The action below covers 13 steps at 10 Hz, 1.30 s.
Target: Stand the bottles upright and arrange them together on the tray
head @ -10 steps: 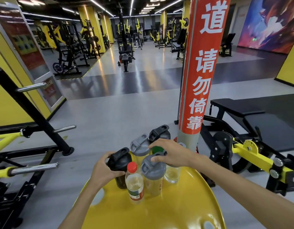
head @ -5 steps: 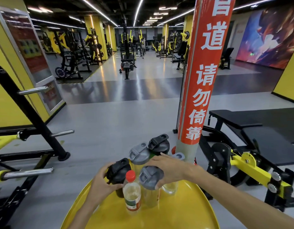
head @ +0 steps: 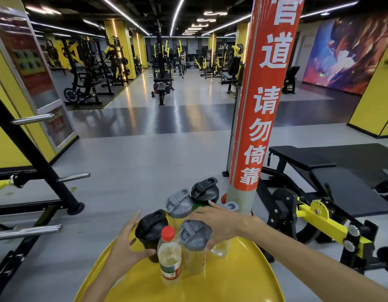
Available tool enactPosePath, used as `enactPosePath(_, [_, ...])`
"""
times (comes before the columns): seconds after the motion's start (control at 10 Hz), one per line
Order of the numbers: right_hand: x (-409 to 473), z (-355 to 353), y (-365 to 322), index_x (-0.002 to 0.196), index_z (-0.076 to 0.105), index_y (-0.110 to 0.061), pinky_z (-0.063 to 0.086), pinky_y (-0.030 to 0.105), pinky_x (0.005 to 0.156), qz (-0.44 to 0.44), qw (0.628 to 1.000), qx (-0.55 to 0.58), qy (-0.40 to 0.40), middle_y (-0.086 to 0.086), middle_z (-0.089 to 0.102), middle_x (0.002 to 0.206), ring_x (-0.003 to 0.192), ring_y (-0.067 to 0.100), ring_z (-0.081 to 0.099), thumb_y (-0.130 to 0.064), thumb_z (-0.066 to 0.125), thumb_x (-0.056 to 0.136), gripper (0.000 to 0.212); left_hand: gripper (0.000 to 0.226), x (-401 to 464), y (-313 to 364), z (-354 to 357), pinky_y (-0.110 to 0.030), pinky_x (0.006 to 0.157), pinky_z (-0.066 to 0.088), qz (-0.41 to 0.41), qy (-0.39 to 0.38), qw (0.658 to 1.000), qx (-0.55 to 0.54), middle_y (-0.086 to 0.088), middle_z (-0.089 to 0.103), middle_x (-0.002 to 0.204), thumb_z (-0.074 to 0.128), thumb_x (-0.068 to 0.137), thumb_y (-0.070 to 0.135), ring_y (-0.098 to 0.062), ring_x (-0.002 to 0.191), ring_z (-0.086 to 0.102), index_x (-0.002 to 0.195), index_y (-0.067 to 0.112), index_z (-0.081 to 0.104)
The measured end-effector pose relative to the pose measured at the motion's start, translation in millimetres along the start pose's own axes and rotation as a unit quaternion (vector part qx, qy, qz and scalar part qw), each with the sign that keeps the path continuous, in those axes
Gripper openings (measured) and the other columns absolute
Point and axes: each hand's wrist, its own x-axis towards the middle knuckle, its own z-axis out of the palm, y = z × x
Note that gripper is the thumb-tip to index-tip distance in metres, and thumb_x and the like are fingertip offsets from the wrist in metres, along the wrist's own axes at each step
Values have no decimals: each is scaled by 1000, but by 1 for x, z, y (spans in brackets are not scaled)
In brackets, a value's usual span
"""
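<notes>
Several bottles stand upright in a tight cluster at the far end of the round yellow tray (head: 243,280): a black shaker (head: 149,232), a red-capped bottle of pale liquid (head: 169,256), a clear shaker with a grey lid (head: 195,236), a second grey-lidded shaker (head: 178,203), a green bottle with a black lid (head: 205,190) and a clear bottle (head: 221,247) partly hidden by my right hand. My left hand (head: 125,247) is beside the black shaker, fingers spread, thumb just touching it. My right hand (head: 219,223) lies loosely against the front grey lid, fingers stretched out.
A pole wrapped in a red banner (head: 260,105) rises right behind the tray. A black bench with yellow arms (head: 341,177) stands at the right. A black rack with steel pegs (head: 36,153) is at the left. Grey gym floor lies beyond.
My left hand has let go of the black shaker and spread its fingers. My right hand has slid back off the front grey lid, showing more of it. The camera has tilted up slightly.
</notes>
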Motion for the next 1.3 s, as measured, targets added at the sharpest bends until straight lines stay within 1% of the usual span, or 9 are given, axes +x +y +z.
enactPosePath(0.1, [-6, -7, 5, 150, 31, -29, 24, 35, 111, 4, 1000, 2, 5, -2, 44, 142, 128, 19, 38, -41, 86, 68, 99, 102, -12, 13, -5, -42, 111, 42, 27, 53, 998, 12, 20, 42, 145, 92, 63, 10, -12, 131, 44, 145, 42, 41])
enactPosePath(0.2, [-17, -16, 16, 152, 27, -28, 24, 32, 112, 28, 1000, -1, 4, -2, 39, 148, 133, 20, 35, -36, 86, 70, 102, 62, -28, 28, -3, -27, 97, 51, 72, 124, 990, 8, 32, 53, 128, 83, 76, 16, -19, 116, 59, 123, 50, 60])
enactPosePath(0.3, [-28, -20, 29, 153, 26, -29, 32, 34, 110, 56, 998, 16, -2, -4, 36, 150, 134, 20, 36, -33, 87, 71, 102, 40, -39, 39, 8, -9, 81, 51, 93, 130, 987, -20, 19, 64, 122, 77, 76, 29, -18, 109, 65, 106, 53, 66])
enactPosePath(0.5, [-35, -11, 42, 148, 35, -28, 37, 29, 106, 86, 996, 36, 12, -6, 42, 145, 131, 17, 41, -29, 84, 73, 89, 62, -45, 35, 40, -18, 93, 48, 137, 24, 988, 60, 24, 56, 135, 84, 76, 35, -1, 123, 53, 128, 52, 55])
enactPosePath(0.6, [-35, -9, 43, 145, 41, -26, 33, 21, 99, 88, 994, 55, 29, -6, 46, 142, 128, 15, 42, -22, 83, 73, 84, 77, -45, 35, 49, -15, 88, 46, 93, 19, 994, 50, 42, 50, 129, 88, 70, 36, 12, 115, 52, 124, 70, 44])
enactPosePath(0.7, [-33, -4, 46, 144, 44, -24, 32, 21, 99, 87, 993, 64, 44, -4, 49, 141, 127, 16, 43, -19, 84, 71, 83, 75, -43, 29, 51, -19, 90, 46, 84, 31, 994, 54, 44, 50, 128, 85, 71, 39, 13, 112, 53, 121, 74, 42])
enactPosePath(0.9, [-35, -5, 44, 143, 45, -23, 35, 24, 100, 91, 992, 66, 48, -4, 50, 140, 126, 16, 44, -20, 84, 72, 81, 69, -43, 34, 50, -9, 87, 46, 90, 30, 994, 51, 42, 51, 128, 83, 70, 52, 12, 114, 53, 120, 74, 42])
enactPosePath(1.1, [-34, -10, 44, 144, 40, -31, 44, 38, 105, 109, 992, 63, 10, -6, 47, 141, 126, 17, 46, -24, 85, 70, 87, 72, -39, 45, 35, -24, 94, 51, 105, 0, 992, 68, 33, 59, 127, 89, 71, 32, 5, 119, 54, 128, 56, 52])
enactPosePath(1.3, [-42, -42, 29, 149, 35, -29, 40, 35, 107, 116, 991, 61, -26, -2, 42, 148, 133, 22, 43, -25, 76, 82, 79, 52, -33, 75, -1, -16, 88, 51, 96, 54, 993, 27, 31, 66, 118, 83, 67, 52, 1, 108, 64, 114, 55, 62])
